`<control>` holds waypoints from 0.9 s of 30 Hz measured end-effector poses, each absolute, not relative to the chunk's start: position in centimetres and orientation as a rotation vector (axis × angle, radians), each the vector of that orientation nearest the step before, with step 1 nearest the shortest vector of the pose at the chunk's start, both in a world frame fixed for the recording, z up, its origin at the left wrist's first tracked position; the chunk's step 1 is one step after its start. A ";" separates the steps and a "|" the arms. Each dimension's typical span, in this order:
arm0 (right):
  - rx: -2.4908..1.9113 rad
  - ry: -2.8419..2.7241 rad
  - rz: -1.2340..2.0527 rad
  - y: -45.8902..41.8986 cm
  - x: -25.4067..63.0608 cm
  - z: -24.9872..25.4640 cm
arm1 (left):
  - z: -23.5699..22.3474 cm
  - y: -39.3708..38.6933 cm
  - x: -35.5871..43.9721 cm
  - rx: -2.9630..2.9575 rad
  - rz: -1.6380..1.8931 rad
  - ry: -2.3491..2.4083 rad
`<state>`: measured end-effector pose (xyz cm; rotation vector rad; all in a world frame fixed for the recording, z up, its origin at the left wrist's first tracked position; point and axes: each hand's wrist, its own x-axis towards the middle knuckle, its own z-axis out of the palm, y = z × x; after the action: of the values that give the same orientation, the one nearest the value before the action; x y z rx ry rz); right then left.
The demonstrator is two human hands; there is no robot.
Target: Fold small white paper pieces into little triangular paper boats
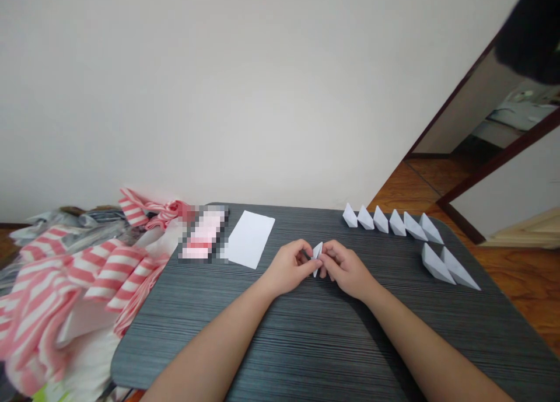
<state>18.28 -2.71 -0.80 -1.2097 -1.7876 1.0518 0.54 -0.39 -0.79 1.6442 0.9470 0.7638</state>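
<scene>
A small folded white paper boat is pinched between my two hands, held just over the middle of the dark table. My left hand grips its left side with thumb and fingers. On the other side, my right hand closes thumb and fingertips on the paper. Part of the boat is hidden behind the fingers. White paper lies flat to the left of my left hand. Over to the right stand several finished paper boats in a row, with two more boats nearer to me.
The dark wood-grain table has rounded corners and stands against a pale wall. A blurred-out pinkish item lies at its back left. Striped red-and-white cloth heaps up beside the left edge. A doorway and wooden floor are at right.
</scene>
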 end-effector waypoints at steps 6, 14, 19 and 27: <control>-1.238 -1.830 0.992 -2.7 18.1 -1.0 | -1.0 -0.3 0.6 1.541 0.780 0.957; -1.249 -1.920 0.795 -2.6 18.2 -0.7 | -1.3 0.3 0.7 1.251 0.906 0.736; -1.146 -1.970 0.722 -2.5 18.5 -0.6 | -1.0 0.5 0.6 1.097 0.913 0.694; -1.072 -1.991 0.750 -2.5 18.8 -0.9 | -0.9 0.5 0.5 1.136 0.781 0.747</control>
<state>18.85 -2.47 -0.95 -1.0715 -1.9910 0.7504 0.54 0.51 -0.91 1.1355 0.7466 0.7813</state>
